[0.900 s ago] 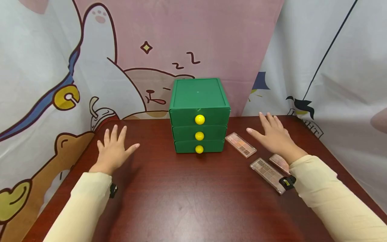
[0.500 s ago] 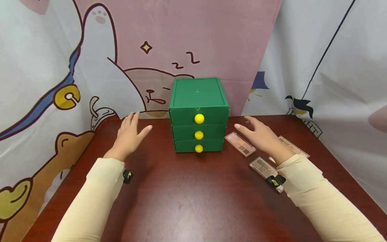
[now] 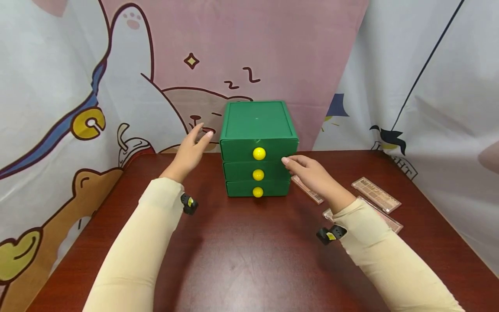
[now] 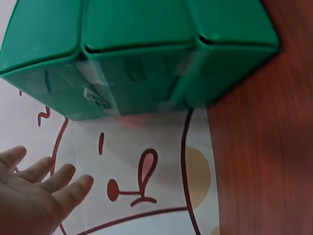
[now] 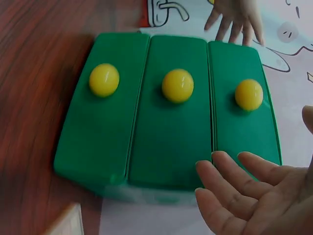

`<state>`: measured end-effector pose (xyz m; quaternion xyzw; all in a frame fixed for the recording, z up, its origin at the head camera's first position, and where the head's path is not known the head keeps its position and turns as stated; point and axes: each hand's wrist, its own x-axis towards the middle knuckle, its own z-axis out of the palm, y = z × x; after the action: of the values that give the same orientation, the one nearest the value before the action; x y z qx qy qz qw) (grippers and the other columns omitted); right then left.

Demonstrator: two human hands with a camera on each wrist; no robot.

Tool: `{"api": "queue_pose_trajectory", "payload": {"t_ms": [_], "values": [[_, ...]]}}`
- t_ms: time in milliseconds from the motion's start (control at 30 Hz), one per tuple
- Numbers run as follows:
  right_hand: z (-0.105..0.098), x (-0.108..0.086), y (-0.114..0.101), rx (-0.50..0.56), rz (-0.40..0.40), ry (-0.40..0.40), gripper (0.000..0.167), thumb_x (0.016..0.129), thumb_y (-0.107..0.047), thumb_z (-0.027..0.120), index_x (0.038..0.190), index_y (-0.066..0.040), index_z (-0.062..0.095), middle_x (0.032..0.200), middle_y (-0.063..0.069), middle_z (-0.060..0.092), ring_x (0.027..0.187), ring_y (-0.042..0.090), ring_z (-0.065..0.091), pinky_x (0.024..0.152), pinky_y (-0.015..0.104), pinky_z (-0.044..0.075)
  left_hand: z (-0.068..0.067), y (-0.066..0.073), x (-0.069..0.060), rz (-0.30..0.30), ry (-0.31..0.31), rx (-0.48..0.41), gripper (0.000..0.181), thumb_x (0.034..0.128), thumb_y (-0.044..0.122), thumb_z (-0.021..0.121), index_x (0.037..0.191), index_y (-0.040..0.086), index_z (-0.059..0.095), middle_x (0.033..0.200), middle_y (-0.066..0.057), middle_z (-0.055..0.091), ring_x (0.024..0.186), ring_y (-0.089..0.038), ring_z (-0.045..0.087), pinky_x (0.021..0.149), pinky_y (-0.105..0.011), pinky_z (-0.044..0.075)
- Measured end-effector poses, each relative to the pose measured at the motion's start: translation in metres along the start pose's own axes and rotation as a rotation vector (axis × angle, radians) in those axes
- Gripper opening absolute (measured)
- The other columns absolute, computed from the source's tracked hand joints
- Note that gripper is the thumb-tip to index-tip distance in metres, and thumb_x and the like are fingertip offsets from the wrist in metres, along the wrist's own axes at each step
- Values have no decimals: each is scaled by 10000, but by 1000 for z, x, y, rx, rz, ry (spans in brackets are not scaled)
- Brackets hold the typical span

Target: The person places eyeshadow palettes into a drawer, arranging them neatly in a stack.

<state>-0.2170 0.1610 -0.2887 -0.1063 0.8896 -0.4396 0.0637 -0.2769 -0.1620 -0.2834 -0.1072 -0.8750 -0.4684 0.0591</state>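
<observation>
A green chest of three drawers (image 3: 259, 119) stands at the table's back, each drawer with a round yellow knob; all three drawers are closed. My left hand (image 3: 189, 152) is raised beside the chest's left side, fingers extended and holding nothing. In the left wrist view its fingers (image 4: 68, 196) are spread, apart from the green side. My right hand (image 3: 315, 175) hovers by the chest's front right edge. The right wrist view shows that hand (image 5: 259, 196) with loosely bent, separated fingers and nothing in it; whether it touches the chest I cannot tell.
Flat eyeshadow palettes lie on the reddish-brown table (image 3: 241, 255): one (image 3: 309, 191) beside the chest, partly behind my right hand, another (image 3: 376, 194) at the right, and a third (image 3: 383, 214) partly under my right forearm. A cartoon-print cloth (image 3: 296, 56) hangs close behind the chest.
Both hands have moved inward toward the chest, the left hand rightward and up, the right hand leftward. The fingers are less spread than before. The chest and palettes stay where they were.
</observation>
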Motion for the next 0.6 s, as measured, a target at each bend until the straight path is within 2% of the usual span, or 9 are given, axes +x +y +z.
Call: {"api": "queue_pose_trajectory", "payload": {"t_ms": [133, 233, 367, 600], "values": [[10, 9, -4, 162, 23, -40, 648, 998, -512, 432, 1436, -36, 420, 1365, 189, 514, 1274, 345, 476, 1058, 520, 361, 5, 8, 10, -10, 38, -97, 659, 998, 485, 452, 1540, 163, 261, 1538, -115, 317, 1403, -285, 318, 1105, -494, 308], [16, 17, -7, 231, 64, -70, 660, 989, -536, 432, 1443, -57, 413, 1376, 151, 515, 1278, 309, 482, 1062, 519, 357, 7, 12, 16, -29, 44, -134, 630, 993, 448, 488, 1526, 168, 303, 1521, -106, 345, 1387, -281, 343, 1092, -485, 331], [23, 26, -12, 261, 96, -88, 645, 988, -550, 416, 1435, -84, 438, 1367, 119, 546, 1249, 272, 527, 1023, 482, 407, 7, 15, 22, -61, 14, -171, 616, 990, 426, 513, 1523, 187, 316, 1519, -93, 355, 1399, -277, 325, 1100, -478, 325], [35, 37, -20, 372, 135, -116, 612, 1008, -524, 390, 1446, -97, 418, 1342, 109, 578, 1223, 243, 557, 1021, 451, 426, 10, 19, 30, -99, -55, -276, 592, 986, 386, 541, 1511, 190, 349, 1500, -70, 397, 1363, -263, 389, 1024, -472, 427]]}}
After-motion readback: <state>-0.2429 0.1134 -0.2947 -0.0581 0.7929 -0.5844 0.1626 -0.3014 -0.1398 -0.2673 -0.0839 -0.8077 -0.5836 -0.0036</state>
